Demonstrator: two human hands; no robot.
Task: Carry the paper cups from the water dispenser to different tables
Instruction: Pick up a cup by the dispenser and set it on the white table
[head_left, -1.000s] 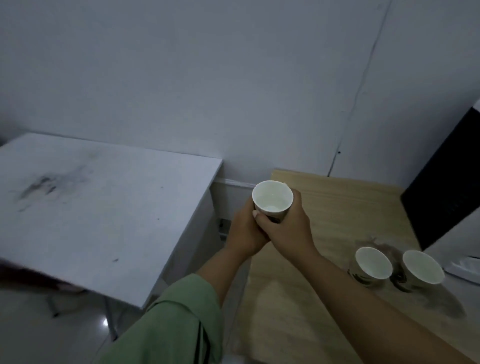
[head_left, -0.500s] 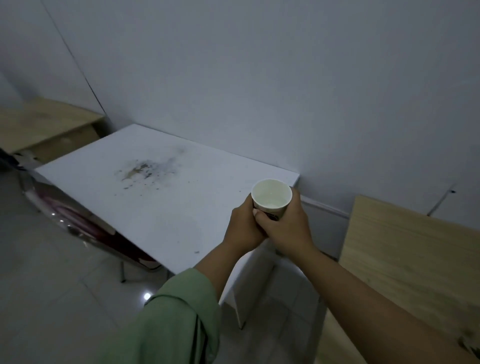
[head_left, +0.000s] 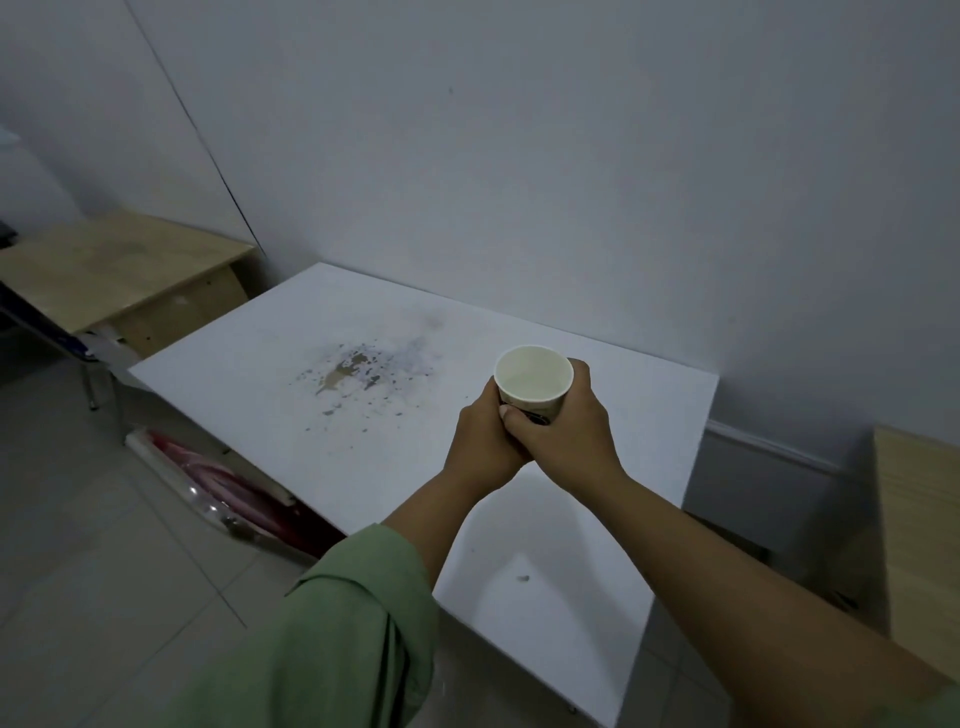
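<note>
Green sleeve (head_left: 332, 623), left forearm, nearest the camera; bare right forearm beside it.

Left hand (head_left: 483, 441) and right hand (head_left: 563, 434): both wrapped round one paper cup (head_left: 534, 382), fingers (head_left: 582, 374) of each closed on its lower wall, the two hands touching in front of it. Cup upright, mouth open to view; whether it holds water cannot be told (the inside reads pale and dim).

Change noted: a second ago the cup hung over a wooden table with two other cups on it; half a second ago it was at the corner of the white surface (head_left: 291, 395); now it sits above that surface, toward its right half. Judgement: the carry to this table is nearly over, and setting down is the step in hand. The hold on the cup is unchanged.

Stain (head_left: 348, 371), brownish with scattered specks, left of the cup and well apart from it. Small dark mark (head_left: 523, 578) nearer the front edge. Nothing stands on the surface; no obstacle below the cup.

Red item in clear wrap (head_left: 228, 483) on the floor under the left edge. Wooden table (head_left: 104, 270) farther left; another wooden edge (head_left: 919, 519) at far right. Grey wall (head_left: 519, 156) behind.
</note>
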